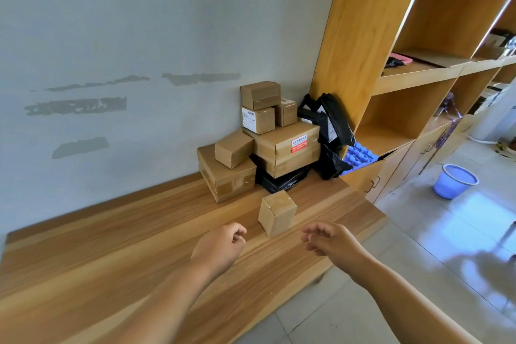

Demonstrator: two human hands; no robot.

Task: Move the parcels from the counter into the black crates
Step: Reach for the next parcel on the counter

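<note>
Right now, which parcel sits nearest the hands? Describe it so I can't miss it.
On the wooden counter, look in front of the parcel pile in the corner. One small brown box stands alone there, apart from the stack, between both hands.

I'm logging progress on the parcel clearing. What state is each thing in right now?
Left hand: loosely curled, holding nothing, just short of the small box.
Right hand: fingers relaxed, holding nothing.
Small box: taped closed, alone on the counter, untouched.
Stack of boxes: piled in the corner, taped closed.
Black bags: slumped against the shelf.
Blue bin: upright on the floor.
</note>
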